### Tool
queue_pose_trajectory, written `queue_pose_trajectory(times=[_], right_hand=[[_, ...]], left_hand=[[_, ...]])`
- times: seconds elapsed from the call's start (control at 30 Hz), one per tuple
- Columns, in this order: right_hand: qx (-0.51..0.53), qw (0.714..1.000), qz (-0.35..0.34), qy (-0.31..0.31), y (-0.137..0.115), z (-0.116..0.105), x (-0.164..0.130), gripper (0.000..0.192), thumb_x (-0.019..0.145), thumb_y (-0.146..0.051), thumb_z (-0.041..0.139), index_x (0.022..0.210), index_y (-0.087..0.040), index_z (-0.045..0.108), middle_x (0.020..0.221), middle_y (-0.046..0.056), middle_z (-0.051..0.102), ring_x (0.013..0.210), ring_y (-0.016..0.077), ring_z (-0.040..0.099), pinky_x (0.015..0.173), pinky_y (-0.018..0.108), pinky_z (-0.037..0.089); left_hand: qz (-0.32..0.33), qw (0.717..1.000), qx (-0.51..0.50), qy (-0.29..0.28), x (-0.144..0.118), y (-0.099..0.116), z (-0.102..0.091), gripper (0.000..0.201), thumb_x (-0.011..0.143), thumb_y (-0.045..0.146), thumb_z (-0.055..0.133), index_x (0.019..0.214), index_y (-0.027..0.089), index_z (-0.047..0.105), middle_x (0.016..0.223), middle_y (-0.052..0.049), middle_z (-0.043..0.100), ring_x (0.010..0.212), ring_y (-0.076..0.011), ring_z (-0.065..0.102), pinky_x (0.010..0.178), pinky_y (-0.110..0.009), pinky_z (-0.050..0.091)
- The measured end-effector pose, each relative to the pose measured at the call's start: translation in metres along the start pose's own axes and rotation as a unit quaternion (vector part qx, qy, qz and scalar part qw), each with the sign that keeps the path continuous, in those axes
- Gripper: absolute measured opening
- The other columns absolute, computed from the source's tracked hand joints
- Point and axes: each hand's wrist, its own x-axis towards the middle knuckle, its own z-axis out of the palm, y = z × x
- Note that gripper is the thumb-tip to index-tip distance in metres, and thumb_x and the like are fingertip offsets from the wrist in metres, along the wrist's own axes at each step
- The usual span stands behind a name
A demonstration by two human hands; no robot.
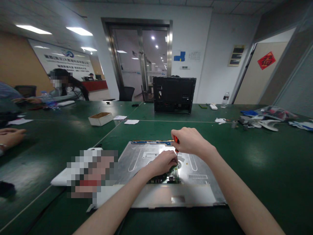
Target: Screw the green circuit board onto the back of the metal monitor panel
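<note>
A flat silver metal panel [195, 169], the back of a display, lies on the green table [256, 156] in front of me. My right hand [189, 141] grips a small screwdriver [176, 148] with an orange handle, its tip pointing down at a small green circuit board [173, 173] on the panel. My left hand [162, 162] rests on the panel with its fingers on that board, right beside the screwdriver tip. A blue strip [150, 142] runs along the panel's far edge.
A black monitor housing [174, 94] stands upright at the far middle. A small open cardboard box [100, 118] and paper slips lie to the left. Bags, parts and a water bottle [225, 99] sit far right. Another person sits at far left; someone's hand [9, 136] rests at the left edge.
</note>
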Motion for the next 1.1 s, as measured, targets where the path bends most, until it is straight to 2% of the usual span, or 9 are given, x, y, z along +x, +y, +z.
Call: queue_pose_trajectory(times=[0.2,0.37,0.5,1.1], right_hand=[[-0.020,0.999,0.027,-0.010,0.0000,-0.0002,0.0035,0.032,0.084,-0.051,0.053,0.089,-0.020,0.060,0.078,0.007,0.067,0.071,0.0218,0.063,0.051,0.027,0.027],[0.018,1.000,-0.009,-0.015,0.0035,-0.0015,-0.0014,0.016,0.082,-0.033,0.053,0.093,-0.022,0.056,0.078,0.003,0.066,0.067,0.0177,0.059,0.050,0.026,0.024],[0.049,0.998,-0.021,-0.019,0.0053,-0.0028,-0.0035,0.019,0.074,-0.023,0.053,0.093,-0.022,0.053,0.077,0.001,0.064,0.064,0.0153,0.055,0.049,0.025,0.022],[0.032,0.999,-0.014,-0.009,0.0017,-0.0019,-0.0021,0.018,0.074,-0.024,0.049,0.091,-0.021,0.054,0.076,0.004,0.063,0.063,0.0162,0.054,0.049,0.027,0.020]], left_hand=[[0.003,1.000,0.005,-0.004,0.0006,-0.0013,0.0008,0.009,0.083,0.009,0.057,0.079,0.017,0.061,0.085,-0.002,0.064,0.081,-0.0165,0.059,0.071,-0.024,0.042],[0.003,1.000,0.011,-0.003,0.0006,-0.0031,0.0019,0.008,0.083,0.011,0.058,0.079,0.017,0.061,0.084,-0.002,0.064,0.080,-0.0170,0.059,0.070,-0.025,0.042],[0.003,1.000,0.012,0.000,-0.0004,-0.0022,0.0015,0.006,0.083,0.012,0.059,0.080,0.017,0.061,0.086,-0.003,0.064,0.082,-0.0177,0.059,0.071,-0.025,0.042],[-0.005,1.000,-0.001,0.002,-0.0002,-0.0021,0.0019,0.009,0.082,0.009,0.058,0.079,0.016,0.061,0.084,-0.003,0.064,0.081,-0.0183,0.059,0.070,-0.025,0.041]])
